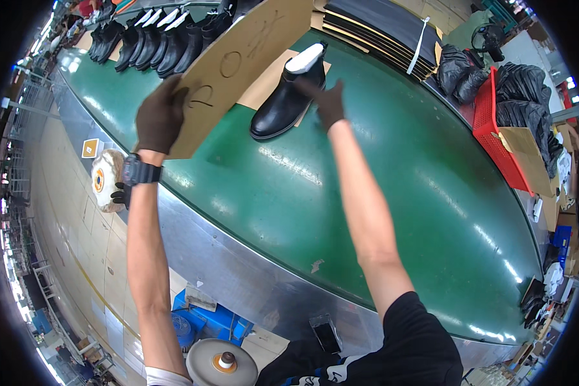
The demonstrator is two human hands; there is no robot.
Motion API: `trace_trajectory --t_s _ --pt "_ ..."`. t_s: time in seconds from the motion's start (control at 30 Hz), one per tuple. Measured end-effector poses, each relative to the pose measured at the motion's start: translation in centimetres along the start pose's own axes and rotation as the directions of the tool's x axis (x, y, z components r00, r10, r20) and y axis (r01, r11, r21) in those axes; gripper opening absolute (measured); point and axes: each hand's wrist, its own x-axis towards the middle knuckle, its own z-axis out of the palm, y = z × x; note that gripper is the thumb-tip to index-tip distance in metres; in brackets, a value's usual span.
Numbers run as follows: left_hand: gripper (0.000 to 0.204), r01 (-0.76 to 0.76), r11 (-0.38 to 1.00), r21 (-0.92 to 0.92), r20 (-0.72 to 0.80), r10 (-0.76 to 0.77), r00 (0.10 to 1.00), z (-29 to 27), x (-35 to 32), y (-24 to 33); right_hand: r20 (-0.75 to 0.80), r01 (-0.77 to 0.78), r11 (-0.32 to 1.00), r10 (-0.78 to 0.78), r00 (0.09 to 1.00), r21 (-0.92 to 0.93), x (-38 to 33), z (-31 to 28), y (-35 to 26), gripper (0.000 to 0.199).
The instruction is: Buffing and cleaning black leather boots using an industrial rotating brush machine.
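Tabletop (424,212) spreads widest, smooth and green, its long open stretch running from below the boot toward the lower right, with room on the right arm's outer side too. A metal rim (238,264) borders its near edge in a broad curve. The card (231,64), stiff and brown with dark marks, slants up above the green; whether its lower corner touches down I cannot tell. At the far edge a stack (373,32) of dark, tan-edged sheets lies under a white strap. A red crate (495,138) of black bundles stands along the right edge. Black boots (167,55) line up at upper left, partly covered by the card. A tan pad (260,87) lies flat under the single black boot (278,106), which stands upright just beyond the card's right side, white stuffing in its top, toe toward the near edge. The gloved left hand (161,116) grasps the card by its left edge. The gloved right hand (330,106) holds nothing visible: its fingers spread, blurred, overlapping the boot's ankle, and contact cannot be told. A phone (326,334) and a small box (91,148) lie on the rim.
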Motion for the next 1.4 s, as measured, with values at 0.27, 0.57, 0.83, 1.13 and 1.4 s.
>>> trace_trajectory --t_s 0.27,0.57,0.83,1.13,1.4 --pt "0.029 0.019 1.0 -0.007 0.069 -0.018 0.997 6.6 -0.7 6.6 -0.142 0.03 0.756 -0.162 0.976 -0.654 -1.4 6.5 1.2 0.132" --pt "0.047 0.129 0.964 -0.231 0.336 -0.046 0.941 8.7 2.7 10.1 0.149 0.507 0.646 -0.526 0.837 -0.57 -3.9 -2.2 8.4 0.069" --pt "0.054 0.323 0.944 -0.065 0.111 -0.315 0.943 12.1 1.0 -2.4 0.314 0.626 0.424 -0.601 0.735 -0.655 -10.2 -6.1 8.2 0.054" --pt "0.107 0.578 0.807 -0.122 0.334 -0.515 0.789 19.1 -0.9 -6.0 0.298 0.642 0.387 -0.65 0.699 -0.662 -10.5 -6.0 9.2 0.044" --pt "0.038 0.807 0.099 -0.582 0.623 -0.584 0.521 18.6 1.3 -3.8 0.286 0.663 0.406 -0.672 0.683 -0.629 -10.4 -6.3 9.7 0.037"
